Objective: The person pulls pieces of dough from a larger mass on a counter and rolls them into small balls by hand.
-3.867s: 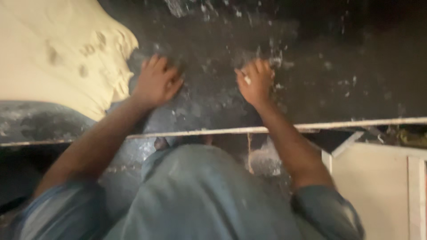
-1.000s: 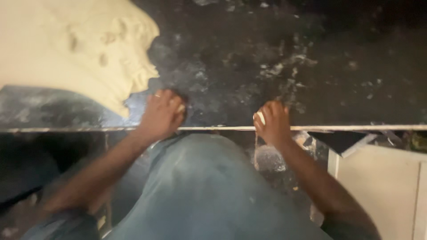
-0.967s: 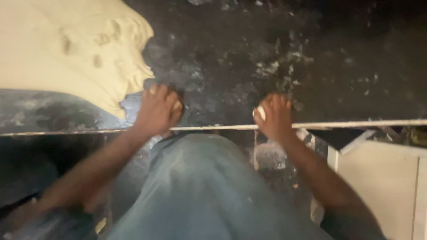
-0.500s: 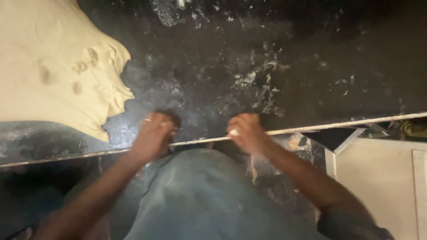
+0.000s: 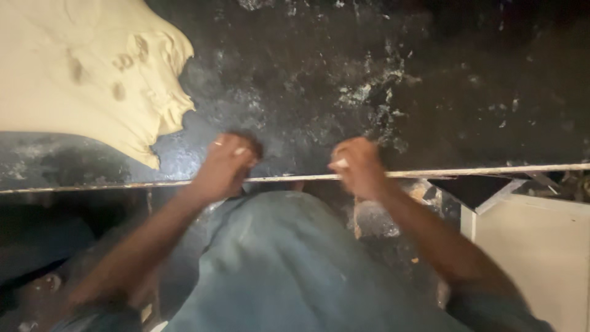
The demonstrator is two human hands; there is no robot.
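Here, lines by part:

Dough: a large pale sheet of dough (image 5: 80,74) lies on the dark work table (image 5: 430,92), filling the upper left of the view; its ragged, dented edge points toward the middle of the table.

Left hand: the left hand (image 5: 226,165) sits at the near edge of the table, just below and right of the dough's lowest corner, near it but not touching it. The fingers are curled down onto the table's rim; motion blur hides whether they clamp anything, so I cannot tell.

Right hand: the right hand (image 5: 358,166) rests on the same edge, well apart from the dough. Its fingers are bent together over the rim, a pale speck on one fingertip; whether it holds anything I cannot tell.

Table edge: a thin light metal strip (image 5: 491,170) runs across the view under both hands.

Table top: black, streaked with white flour smears (image 5: 369,92).

Below: the person's blue-grey garment (image 5: 283,264) fills the lower middle; a pale panel (image 5: 534,258) stands at lower right.
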